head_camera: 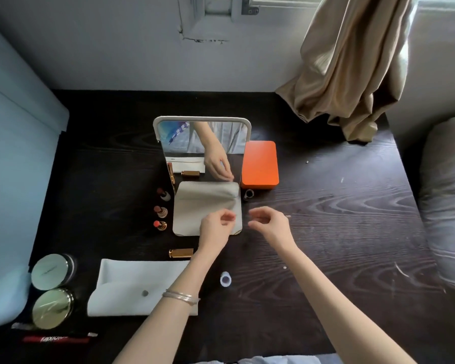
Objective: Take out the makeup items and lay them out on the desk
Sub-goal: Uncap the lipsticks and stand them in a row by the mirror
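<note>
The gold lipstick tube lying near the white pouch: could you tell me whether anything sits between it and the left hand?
Nothing visible does. The gold lipstick tube lies on bare desk just below and left of the left hand.

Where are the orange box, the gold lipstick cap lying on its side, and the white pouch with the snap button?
orange box (pixel 259 164): head view, middle of its lid.
gold lipstick cap (pixel 181 253): head view, middle of its side.
white pouch (pixel 132 287): head view, flap above the snap button.

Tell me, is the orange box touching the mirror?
Cannot tell. In the head view the orange box sits right beside the mirror, and the mirror's right edge overlaps the box's left side, so no gap or contact shows plainly.
</note>
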Motion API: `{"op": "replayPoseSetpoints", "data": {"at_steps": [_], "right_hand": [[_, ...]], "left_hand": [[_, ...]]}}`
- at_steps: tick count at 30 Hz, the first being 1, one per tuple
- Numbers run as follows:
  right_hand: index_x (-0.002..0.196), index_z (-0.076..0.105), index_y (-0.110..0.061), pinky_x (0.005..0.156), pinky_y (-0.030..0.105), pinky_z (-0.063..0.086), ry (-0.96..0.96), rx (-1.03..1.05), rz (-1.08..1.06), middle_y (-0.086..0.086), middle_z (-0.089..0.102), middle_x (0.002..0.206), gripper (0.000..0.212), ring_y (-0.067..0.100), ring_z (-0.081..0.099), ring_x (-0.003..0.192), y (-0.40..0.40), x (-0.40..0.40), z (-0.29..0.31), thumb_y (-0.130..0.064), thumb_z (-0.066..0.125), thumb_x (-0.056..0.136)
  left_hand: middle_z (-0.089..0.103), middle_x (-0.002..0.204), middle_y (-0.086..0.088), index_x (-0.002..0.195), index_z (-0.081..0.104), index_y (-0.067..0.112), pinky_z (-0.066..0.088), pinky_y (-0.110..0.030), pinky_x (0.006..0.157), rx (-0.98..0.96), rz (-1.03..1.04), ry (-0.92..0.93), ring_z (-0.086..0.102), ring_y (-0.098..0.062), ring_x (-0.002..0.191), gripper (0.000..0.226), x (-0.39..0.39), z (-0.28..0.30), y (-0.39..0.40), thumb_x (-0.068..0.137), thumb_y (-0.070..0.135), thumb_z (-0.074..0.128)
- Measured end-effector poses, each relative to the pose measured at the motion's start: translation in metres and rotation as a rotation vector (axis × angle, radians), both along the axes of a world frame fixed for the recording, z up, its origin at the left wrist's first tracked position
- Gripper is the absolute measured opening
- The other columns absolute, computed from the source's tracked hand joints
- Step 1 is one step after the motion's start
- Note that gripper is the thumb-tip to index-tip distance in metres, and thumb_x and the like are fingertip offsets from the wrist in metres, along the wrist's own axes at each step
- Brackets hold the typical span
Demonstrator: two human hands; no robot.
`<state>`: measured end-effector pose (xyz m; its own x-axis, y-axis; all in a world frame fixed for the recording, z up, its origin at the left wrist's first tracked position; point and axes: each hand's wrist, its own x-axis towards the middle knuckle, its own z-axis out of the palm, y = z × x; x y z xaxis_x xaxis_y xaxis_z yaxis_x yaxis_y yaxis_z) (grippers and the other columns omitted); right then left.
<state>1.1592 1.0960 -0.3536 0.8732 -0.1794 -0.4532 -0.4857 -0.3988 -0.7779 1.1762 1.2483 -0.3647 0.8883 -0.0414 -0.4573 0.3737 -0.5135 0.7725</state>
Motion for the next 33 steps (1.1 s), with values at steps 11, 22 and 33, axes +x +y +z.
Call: {"op": "replayPoseSetpoints", "data": {"at_steps": [11,22,33], "right_hand": [[0.091,0.067,-0.023,0.075,0.012,0.048,0.14,0.02,0.207,0.005,0.063,0.101,0.032,0.011,0.063,0.083,0.043,-0.097,-0.015,0.002,0.072,0.07],[0.095,0.07,-0.015,0.07,0.009,0.047,-0.013,-0.013,0.031,0.002,0.067,0.097,0.019,0.007,0.064,0.083,0.044,-0.087,-0.009,-0.01,0.073,0.077],[0.1,0.07,-0.012,0.067,0.003,0.044,-0.062,-0.063,-0.166,0.0,0.069,0.097,0.019,0.005,0.064,0.08,-0.017,-0.01,-0.006,-0.008,0.068,0.081]], "left_hand": [[0.06,0.095,0.009,0.094,0.068,0.022,0.053,-0.02,0.081,0.151,-0.365,0.027,0.06,-0.005,0.088,0.028,-0.084,0.0,0.057,0.079,-0.001,0.066],[0.068,0.087,0.003,0.087,0.07,0.019,0.055,-0.023,0.073,0.024,-0.255,-0.112,0.064,-0.008,0.078,0.014,-0.072,-0.002,0.033,0.075,0.014,0.076],[0.069,0.097,0.004,0.1,0.068,0.016,0.051,-0.023,0.084,-0.138,0.063,-0.041,0.062,-0.006,0.087,0.02,-0.015,0.011,-0.054,0.086,0.004,0.06]]}}
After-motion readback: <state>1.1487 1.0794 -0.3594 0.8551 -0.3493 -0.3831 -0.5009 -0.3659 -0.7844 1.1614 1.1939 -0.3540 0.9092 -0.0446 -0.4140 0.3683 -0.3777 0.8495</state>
